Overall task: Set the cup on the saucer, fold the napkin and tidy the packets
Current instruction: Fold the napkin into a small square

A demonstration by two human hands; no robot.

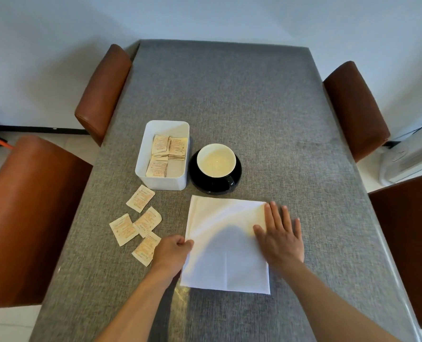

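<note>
Head view: left hand (173, 253) pinches white square cloth napkin (226, 245) edge, right hand (280, 236) flat, open, pressing it; uneven pull could skew the fold.

You can see reddish print on the packets (141, 198) at nine o'clock from the napkin (226, 245), but none is legible.

cup (216, 161) on saucer (215, 185), box (162, 156) left of it, napkin (226, 245) in front, loose packets (141, 224) further left
</note>
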